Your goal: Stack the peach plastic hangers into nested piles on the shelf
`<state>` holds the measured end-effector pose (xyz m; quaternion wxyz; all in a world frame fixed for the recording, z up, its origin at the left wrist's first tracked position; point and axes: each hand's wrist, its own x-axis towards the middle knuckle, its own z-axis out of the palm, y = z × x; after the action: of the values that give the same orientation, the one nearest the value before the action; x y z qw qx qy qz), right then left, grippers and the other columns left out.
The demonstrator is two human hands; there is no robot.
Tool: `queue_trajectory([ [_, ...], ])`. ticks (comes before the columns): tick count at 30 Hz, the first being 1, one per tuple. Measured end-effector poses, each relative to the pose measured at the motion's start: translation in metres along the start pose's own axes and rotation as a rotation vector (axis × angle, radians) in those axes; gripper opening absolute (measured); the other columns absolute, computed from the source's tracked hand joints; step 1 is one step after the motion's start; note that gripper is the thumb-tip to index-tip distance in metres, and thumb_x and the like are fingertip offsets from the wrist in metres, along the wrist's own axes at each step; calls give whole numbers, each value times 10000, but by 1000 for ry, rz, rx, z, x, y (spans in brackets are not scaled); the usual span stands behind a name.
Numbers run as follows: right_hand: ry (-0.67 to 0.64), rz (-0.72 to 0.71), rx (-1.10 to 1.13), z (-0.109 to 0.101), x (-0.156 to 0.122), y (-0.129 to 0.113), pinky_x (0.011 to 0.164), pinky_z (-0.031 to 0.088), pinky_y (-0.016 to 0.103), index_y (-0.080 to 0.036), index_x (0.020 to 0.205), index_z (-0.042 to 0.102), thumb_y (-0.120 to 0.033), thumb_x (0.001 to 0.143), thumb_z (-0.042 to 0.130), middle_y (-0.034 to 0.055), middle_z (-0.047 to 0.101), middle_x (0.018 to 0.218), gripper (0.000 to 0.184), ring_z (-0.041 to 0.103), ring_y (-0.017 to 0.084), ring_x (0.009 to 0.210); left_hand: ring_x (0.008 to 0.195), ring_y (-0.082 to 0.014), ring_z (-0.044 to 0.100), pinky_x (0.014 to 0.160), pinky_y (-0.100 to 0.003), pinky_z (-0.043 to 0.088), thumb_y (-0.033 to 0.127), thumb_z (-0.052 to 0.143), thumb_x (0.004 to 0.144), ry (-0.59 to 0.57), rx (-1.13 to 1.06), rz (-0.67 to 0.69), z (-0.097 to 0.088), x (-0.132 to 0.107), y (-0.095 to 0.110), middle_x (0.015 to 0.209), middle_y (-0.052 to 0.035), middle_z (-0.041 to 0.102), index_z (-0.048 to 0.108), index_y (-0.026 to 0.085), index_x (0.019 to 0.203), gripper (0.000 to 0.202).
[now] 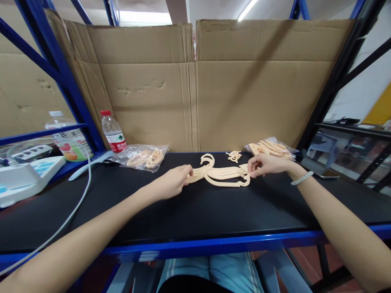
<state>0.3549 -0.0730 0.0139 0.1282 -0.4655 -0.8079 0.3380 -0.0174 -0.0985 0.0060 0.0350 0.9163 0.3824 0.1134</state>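
Note:
Several cream clothes hangers [224, 173] lie stacked on the black tabletop, their curved hooks pointing away from me. My left hand [174, 181] is closed around the left end of the stack, its fingertips pinching the arms. At the opposite end, my right hand [265, 164] has thumb and fingers pinched on the curved tip of a hanger. The nearest hanger's arm sits a little apart from the others. Just behind the stack is a small heap of cream pieces [234, 156], too small to make out.
Clear plastic bags of cream parts lie at back left [146, 158] and back right [270, 147]. A red-capped water bottle [113, 132], a pale-handled brush [90, 166] and a white power strip [33, 177] with a cable stand left. Cardboard [146, 89] walls the back.

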Motion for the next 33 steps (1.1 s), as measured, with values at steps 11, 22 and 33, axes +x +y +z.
queue_trajectory([
  [11, 68, 121, -307, 1, 9, 20, 561, 413, 267, -166, 697, 692, -395, 646, 677, 51, 684, 687, 235, 593, 180, 634, 856, -227, 563, 766, -330, 460, 175, 404, 910, -34, 265, 32, 16, 5, -2, 946, -107, 567, 551, 144, 868, 156],
  [22, 223, 151, -404, 9, 21, 26, 544, 411, 261, -168, 680, 635, -288, 700, 626, 31, 646, 612, 122, 598, 174, 595, 920, -222, 582, 737, -302, 475, 230, 451, 918, 174, 316, -38, 33, 13, -15, 978, -87, 616, 578, 163, 942, 146],
  [33, 335, 145, -536, 14, 25, 26, 530, 368, 270, -168, 675, 632, -255, 728, 601, 29, 643, 635, 107, 572, 168, 586, 934, -222, 576, 776, -329, 487, 127, 431, 883, 311, 227, -94, 46, 21, -33, 984, -73, 610, 573, 181, 913, 155],
])
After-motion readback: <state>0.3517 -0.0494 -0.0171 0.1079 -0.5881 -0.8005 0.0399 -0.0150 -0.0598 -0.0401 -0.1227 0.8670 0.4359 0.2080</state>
